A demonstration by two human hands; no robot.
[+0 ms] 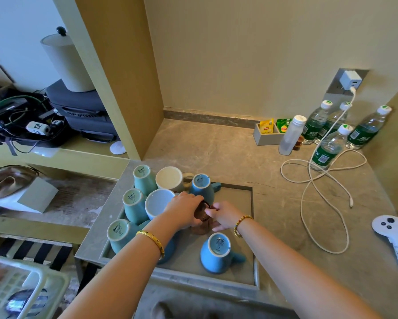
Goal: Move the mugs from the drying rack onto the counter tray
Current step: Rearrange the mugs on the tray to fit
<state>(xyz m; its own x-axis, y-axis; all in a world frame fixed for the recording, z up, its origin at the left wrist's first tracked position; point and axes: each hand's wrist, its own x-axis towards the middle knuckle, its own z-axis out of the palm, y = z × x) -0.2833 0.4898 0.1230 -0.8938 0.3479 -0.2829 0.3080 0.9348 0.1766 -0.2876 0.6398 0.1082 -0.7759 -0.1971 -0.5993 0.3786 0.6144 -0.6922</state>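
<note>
A grey tray (pixel 251 226) sunk in the counter holds several upturned mugs: teal ones (pixel 134 203) along the left, white ones (pixel 170 178) at the back, blue ones (pixel 217 252) at the front and back. In the tray's middle stands a brown glass mug (pixel 201 223). My left hand (pixel 184 209) grips it from the top left. My right hand (pixel 224 215) touches its right side with fingers curled around it. The pale plastic drying rack (pixel 20 286) shows blurred at the bottom left corner, with a dark object inside.
Water bottles (pixel 327 146), a white bottle (pixel 291 134) and a tea-bag box (pixel 268 132) stand at the back right. A white charging cable (pixel 320 180) loops over the counter. A white controller (pixel 395 238) lies at the right edge. Shelves with bags are left.
</note>
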